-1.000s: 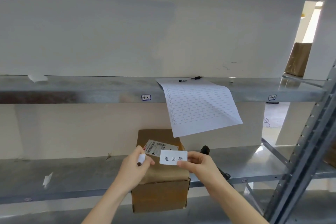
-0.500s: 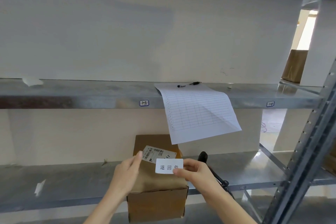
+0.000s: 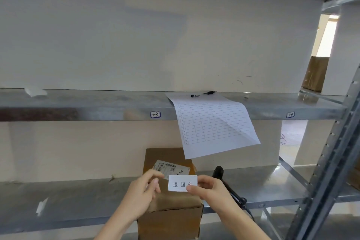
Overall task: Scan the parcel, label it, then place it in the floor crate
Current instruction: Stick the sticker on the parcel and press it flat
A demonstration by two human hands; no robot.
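The head-worn camera looks forward at the shelving from close, parcel at bottom.

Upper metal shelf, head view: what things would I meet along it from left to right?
White crumpled paper scrap → small handwritten edge tag → white gridded paper sheet hanging over the edge → second handwritten edge tag.

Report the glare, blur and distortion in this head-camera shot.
Head view: the doorway at upper right is blown out to white. Head view: the lower shelf has a bright sheen near its right end. Head view: the left hand has softly blurred fingertips, while the white label pinched by the right hand reads sharp. Head view: the wide lens leans the rack upright.
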